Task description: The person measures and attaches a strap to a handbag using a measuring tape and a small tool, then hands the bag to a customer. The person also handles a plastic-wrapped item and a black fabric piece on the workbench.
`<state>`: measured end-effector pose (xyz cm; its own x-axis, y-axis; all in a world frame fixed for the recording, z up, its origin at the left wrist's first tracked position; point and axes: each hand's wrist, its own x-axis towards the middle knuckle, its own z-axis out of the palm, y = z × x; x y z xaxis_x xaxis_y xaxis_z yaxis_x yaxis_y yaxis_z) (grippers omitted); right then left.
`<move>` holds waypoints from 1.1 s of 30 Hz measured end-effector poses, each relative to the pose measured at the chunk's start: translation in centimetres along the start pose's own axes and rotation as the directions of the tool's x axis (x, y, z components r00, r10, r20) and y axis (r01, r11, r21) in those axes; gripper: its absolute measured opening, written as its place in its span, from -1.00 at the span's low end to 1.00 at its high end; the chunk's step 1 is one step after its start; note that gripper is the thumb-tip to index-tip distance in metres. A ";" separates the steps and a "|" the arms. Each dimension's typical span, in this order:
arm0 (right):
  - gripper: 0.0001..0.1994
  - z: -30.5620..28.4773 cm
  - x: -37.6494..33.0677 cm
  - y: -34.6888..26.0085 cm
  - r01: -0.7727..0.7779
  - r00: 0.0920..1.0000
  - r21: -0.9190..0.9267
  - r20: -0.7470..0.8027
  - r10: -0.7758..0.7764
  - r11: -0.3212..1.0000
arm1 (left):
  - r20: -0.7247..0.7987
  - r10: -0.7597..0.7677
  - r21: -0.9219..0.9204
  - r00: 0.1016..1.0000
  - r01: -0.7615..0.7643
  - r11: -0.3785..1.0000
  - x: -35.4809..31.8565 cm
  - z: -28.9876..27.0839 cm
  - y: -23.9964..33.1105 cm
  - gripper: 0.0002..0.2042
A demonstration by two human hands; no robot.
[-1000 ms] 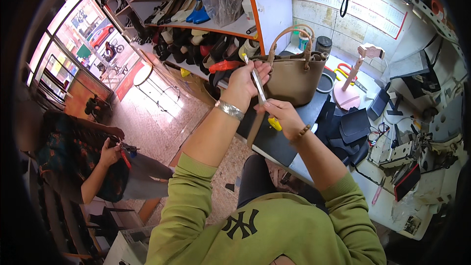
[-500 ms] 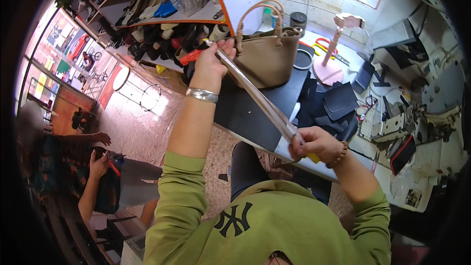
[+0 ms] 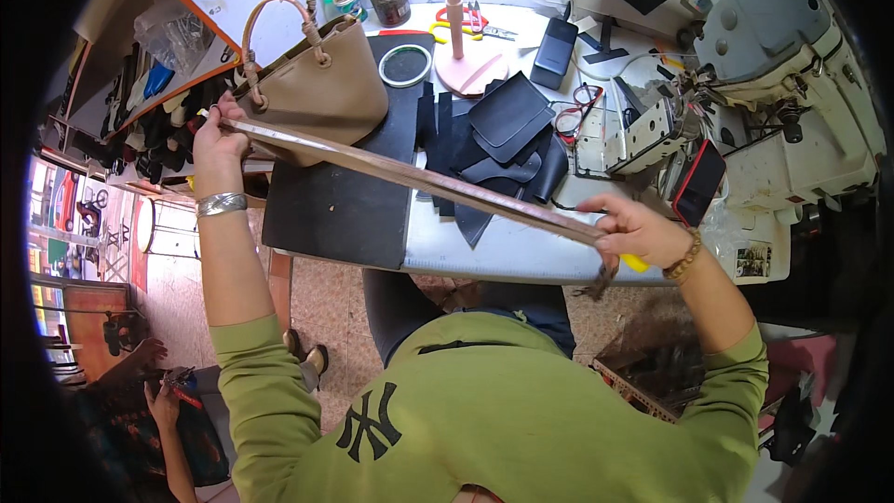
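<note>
A long, narrow brownish strip (image 3: 410, 174) with a shiny, light upper edge stretches taut across the bench between my two hands. My left hand (image 3: 220, 147) pinches its far-left end, beside a taupe handbag (image 3: 331, 98) with two looped handles. Over the bench's front edge, my right hand (image 3: 643, 233) closes on the other end. A yellow piece (image 3: 634, 262) shows under the right palm; its kind I cannot make out. Dark frayed threads (image 3: 596, 287) hang below those fingers. Under the strip lie black leather pieces (image 3: 510, 116) and a black mat (image 3: 326, 214).
Behind are a ring-shaped roll (image 3: 404, 65), a pink stand (image 3: 456, 28), yellow-handled pliers (image 3: 456, 33) and a black phone-like block (image 3: 555, 53). Red-framed glasses (image 3: 579, 112) lie near a sewing machine (image 3: 792, 74) at right. Another person's hand (image 3: 163, 402) holds a red-handled tool at lower left.
My view has swung to the right, so the bag and bench sit further left. The strip now lies flatter across the view, with my hands further apart; both still hold it.
</note>
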<state>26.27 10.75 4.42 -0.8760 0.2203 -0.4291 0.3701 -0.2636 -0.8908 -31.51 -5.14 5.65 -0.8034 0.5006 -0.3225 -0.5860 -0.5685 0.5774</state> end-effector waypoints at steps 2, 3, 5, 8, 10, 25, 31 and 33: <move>-0.73 0.5 0.7 0.7 -0.061 0.998 -0.008 -0.008 0.061 0.998 | -0.007 -0.018 -0.010 1.000 0.017 1.000 0.2 -0.1 0.5 -0.68; -0.77 0.5 0.8 0.8 -0.037 0.999 -0.028 -0.008 0.037 0.999 | 0.016 -0.039 -0.085 0.999 0.040 0.996 0.3 -0.1 0.6 -0.69; -0.85 0.6 0.6 0.7 -0.060 0.998 -0.075 -0.034 0.057 0.995 | 0.054 -0.013 -0.035 0.998 0.014 0.999 0.5 -0.3 0.8 -0.71; -0.89 1.2 -0.1 1.0 -0.119 0.989 0.063 -0.084 0.124 0.991 | 0.090 -0.023 0.022 0.996 0.021 1.000 0.9 -0.5 1.1 -0.82; -0.88 1.6 -0.6 1.4 -0.137 0.988 0.169 -0.050 0.147 0.976 | 0.126 -0.077 -0.058 0.989 0.085 0.995 1.3 -0.7 1.5 -0.84; -0.81 1.9 -1.6 3.2 -0.200 0.978 0.209 0.100 0.183 0.957 | 0.152 -0.103 0.006 0.983 0.103 0.995 4.9 -3.3 3.5 -0.75; -0.84 2.2 -2.5 3.0 -0.171 0.984 0.063 0.052 0.168 0.983 | 0.174 -0.135 -0.012 0.975 0.139 0.990 5.4 -3.5 3.7 -0.75; -0.85 2.2 -2.7 2.3 -0.118 0.993 -0.017 -0.017 0.118 0.993 | 0.169 -0.098 0.076 0.981 0.086 0.993 5.0 -3.6 3.3 -0.74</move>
<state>28.76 7.46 3.85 -0.8206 0.2037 -0.5339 0.4765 -0.2716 -0.8361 -37.84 -6.89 3.26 -0.7127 0.6570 -0.2458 -0.6430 -0.4719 0.6031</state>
